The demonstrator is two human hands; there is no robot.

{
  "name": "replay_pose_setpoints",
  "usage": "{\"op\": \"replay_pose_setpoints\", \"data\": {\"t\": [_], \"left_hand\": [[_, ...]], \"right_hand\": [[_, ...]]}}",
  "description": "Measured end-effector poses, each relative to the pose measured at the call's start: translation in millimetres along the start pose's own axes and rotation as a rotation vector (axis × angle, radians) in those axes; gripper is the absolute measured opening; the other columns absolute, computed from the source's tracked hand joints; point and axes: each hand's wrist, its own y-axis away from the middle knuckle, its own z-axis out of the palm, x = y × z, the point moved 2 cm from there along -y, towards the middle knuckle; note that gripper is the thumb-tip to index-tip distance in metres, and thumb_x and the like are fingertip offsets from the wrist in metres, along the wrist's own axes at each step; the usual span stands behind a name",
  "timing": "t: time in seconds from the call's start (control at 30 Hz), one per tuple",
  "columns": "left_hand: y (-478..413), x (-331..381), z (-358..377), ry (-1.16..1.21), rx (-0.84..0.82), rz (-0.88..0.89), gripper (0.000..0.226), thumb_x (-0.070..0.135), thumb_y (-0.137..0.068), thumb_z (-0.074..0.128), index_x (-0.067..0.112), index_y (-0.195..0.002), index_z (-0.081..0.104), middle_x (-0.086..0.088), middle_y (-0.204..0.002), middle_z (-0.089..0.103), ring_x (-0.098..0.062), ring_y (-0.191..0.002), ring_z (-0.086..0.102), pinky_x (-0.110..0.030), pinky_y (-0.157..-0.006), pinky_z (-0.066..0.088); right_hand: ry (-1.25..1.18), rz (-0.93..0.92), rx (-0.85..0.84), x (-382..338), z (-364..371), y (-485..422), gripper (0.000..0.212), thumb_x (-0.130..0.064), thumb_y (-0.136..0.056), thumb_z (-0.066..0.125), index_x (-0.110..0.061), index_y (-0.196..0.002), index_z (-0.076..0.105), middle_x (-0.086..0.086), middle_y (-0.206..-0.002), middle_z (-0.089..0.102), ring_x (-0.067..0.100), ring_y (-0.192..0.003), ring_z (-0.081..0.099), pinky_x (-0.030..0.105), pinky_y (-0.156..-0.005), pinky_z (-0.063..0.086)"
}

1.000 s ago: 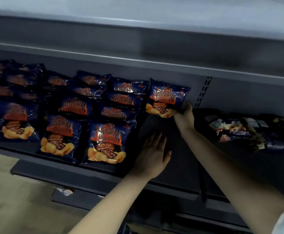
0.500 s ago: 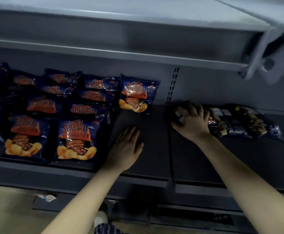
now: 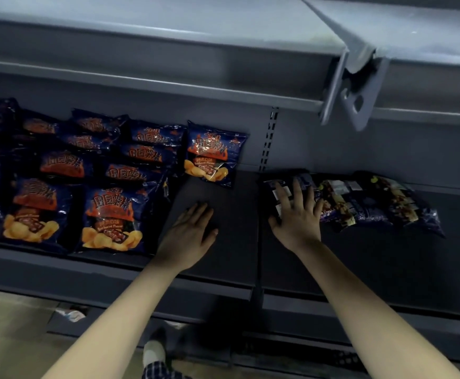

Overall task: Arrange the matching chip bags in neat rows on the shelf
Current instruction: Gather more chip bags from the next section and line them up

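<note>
A dark shelf point(image 3: 231, 258) holds rows of dark blue chip bags point(image 3: 114, 214) along its left side, with one more bag point(image 3: 213, 154) standing alone at the back, just right of the rows. The left hand point(image 3: 189, 236) lies flat and empty on bare shelf, fingers spread. The right hand point(image 3: 297, 214) rests splayed on a loose pile of bags point(image 3: 373, 203) lying face-down to the right, gripping nothing yet.

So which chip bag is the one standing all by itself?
Look at the dark shelf, just left of the slotted upright strip. The lone chip bag leans against the back wall there. Unlike the overlapping rows beside it, nothing covers it.
</note>
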Motion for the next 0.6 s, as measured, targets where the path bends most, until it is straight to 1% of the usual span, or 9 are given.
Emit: {"op": "replay_pose_setpoints", "data": {"t": [0.1, 0.17, 0.27, 0.37, 0.4, 0.43, 0.5, 0.53, 0.6], "left_hand": [[-0.1, -1.1, 0.1, -0.005, -0.008, -0.006, 0.087, 0.064, -0.076, -0.001, 0.017, -0.148, 0.017, -0.001, -0.157, 0.011, -0.016, -0.144, 0.005, -0.030, -0.116, 0.005], [0.0, -0.9, -0.5, 0.002, -0.013, -0.007, 0.088, 0.064, -0.076, -0.001, 0.017, -0.148, 0.017, -0.001, -0.157, 0.010, -0.015, -0.144, 0.004, -0.029, -0.116, 0.004], [0.7, -0.2, -0.9, 0.003, -0.023, -0.010, 0.083, 0.064, -0.081, 0.005, 0.018, -0.148, 0.016, -0.001, -0.157, 0.009, -0.015, -0.144, 0.002, -0.027, -0.115, 0.002], [1.2, 0.1, -1.2, -0.009, -0.006, -0.010, 0.083, 0.064, -0.080, 0.006, 0.018, -0.148, 0.016, 0.000, -0.157, 0.009, -0.014, -0.144, 0.003, -0.025, -0.114, 0.000], [1.9, 0.8, -1.3, -0.011, 0.007, -0.008, 0.086, 0.065, -0.078, 0.003, 0.017, -0.148, 0.017, 0.000, -0.157, 0.010, -0.014, -0.144, 0.004, -0.024, -0.113, 0.000], [2.4, 1.5, -2.2, -0.006, 0.016, -0.005, 0.088, 0.065, -0.076, 0.002, 0.017, -0.148, 0.018, -0.001, -0.157, 0.011, -0.014, -0.144, 0.005, -0.023, -0.113, -0.001], [3.0, 1.5, -3.7, 0.019, 0.016, 0.003, 0.088, 0.065, -0.075, 0.003, 0.017, -0.148, 0.019, 0.000, -0.156, 0.012, -0.014, -0.144, 0.006, -0.022, -0.112, -0.002], [3.4, 2.0, -4.7, 0.054, 0.019, 0.012, 0.087, 0.065, -0.076, 0.006, 0.018, -0.147, 0.022, 0.001, -0.156, 0.014, -0.014, -0.144, 0.008, -0.022, -0.112, -0.001], [6.3, 6.3, -9.4, 0.228, 0.087, 0.018, 0.078, 0.064, -0.080, 0.019, 0.020, -0.143, 0.033, 0.004, -0.151, 0.025, -0.015, -0.142, 0.017, -0.022, -0.113, 0.006]], "right_hand": [[-0.038, -0.004, -0.013, -0.8, -1.6, 0.8, 0.073, -0.044, -0.091, 0.040, -0.034, -0.149, -0.003, 0.006, -0.158, -0.008, 0.040, -0.143, -0.011, 0.058, -0.113, -0.006], [-0.080, -0.013, 0.004, 0.0, -5.7, 2.0, 0.071, -0.039, -0.091, 0.044, -0.032, -0.149, 0.005, 0.006, -0.158, -0.002, 0.040, -0.143, -0.005, 0.057, -0.113, -0.003], [-0.194, -0.063, 0.099, -2.2, -12.7, 9.2, 0.067, -0.025, -0.088, 0.051, -0.025, -0.148, 0.021, 0.009, -0.155, 0.020, 0.038, -0.141, 0.014, 0.056, -0.114, 0.008], [-0.386, -0.180, 0.174, -7.4, -19.2, 21.5, 0.066, -0.012, -0.084, 0.054, -0.020, -0.145, 0.030, 0.009, -0.147, 0.036, 0.033, -0.137, 0.030, 0.049, -0.114, 0.021], [-0.496, -0.204, 0.183, -8.8, -24.9, 26.0, 0.065, -0.008, -0.084, 0.053, -0.020, -0.144, 0.032, 0.008, -0.146, 0.040, 0.029, -0.136, 0.033, 0.042, -0.113, 0.024], [-0.641, -0.199, 0.178, -9.3, -32.3, 29.4, 0.062, -0.004, -0.086, 0.053, -0.019, -0.143, 0.035, 0.005, -0.143, 0.043, 0.023, -0.134, 0.037, 0.030, -0.112, 0.027], [-1.015, -0.125, 0.161, -7.3, -50.6, 35.1, 0.059, 0.004, -0.088, 0.050, -0.018, -0.141, 0.038, -0.001, -0.139, 0.046, 0.010, -0.129, 0.041, 0.006, -0.100, 0.030], [-1.220, -0.072, 0.142, -4.9, -59.2, 36.8, 0.058, 0.007, -0.089, 0.048, -0.020, -0.140, 0.038, -0.003, -0.138, 0.045, 0.007, -0.127, 0.042, 0.003, -0.095, 0.032], [-1.625, 0.008, 0.087, 2.7, -70.4, 41.0, 0.058, 0.008, -0.090, 0.045, -0.028, -0.136, 0.039, -0.003, -0.137, 0.048, 0.011, -0.122, 0.048, 0.015, -0.092, 0.043]]}}
